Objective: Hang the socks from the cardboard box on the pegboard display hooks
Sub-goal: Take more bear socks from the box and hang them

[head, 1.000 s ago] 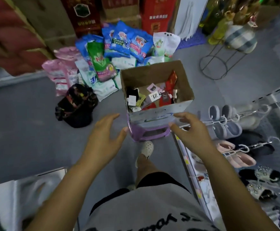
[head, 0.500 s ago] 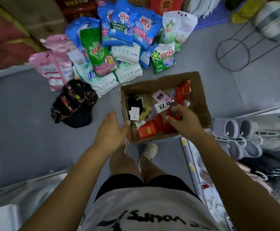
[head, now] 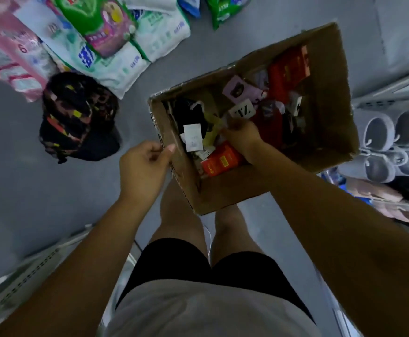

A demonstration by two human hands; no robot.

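An open cardboard box (head: 330,98) stands in front of my knees, full of packaged socks: red packs (head: 220,160), black socks with a white tag (head: 192,137), a yellowish pair (head: 212,131) and a pink card. My left hand (head: 142,166) pinches the box's near left rim, thumb inside. My right hand (head: 242,137) is down inside the box, fingers curled among the socks by the yellowish pair; whether it grips one is hidden. No pegboard hooks are clearly in view.
Grey slippers (head: 391,142) and pink ones hang on a rack at the right. A dark patterned bag (head: 77,117) lies on the grey floor to the left. Detergent and tissue packs (head: 116,40) are piled at the top. A metal shelf edge (head: 28,271) runs lower left.
The view has tilted down and closer to the box. My left hand went from the open air to the box rim. My right hand moved left inside the box, from the red packs toward the yellowish socks.
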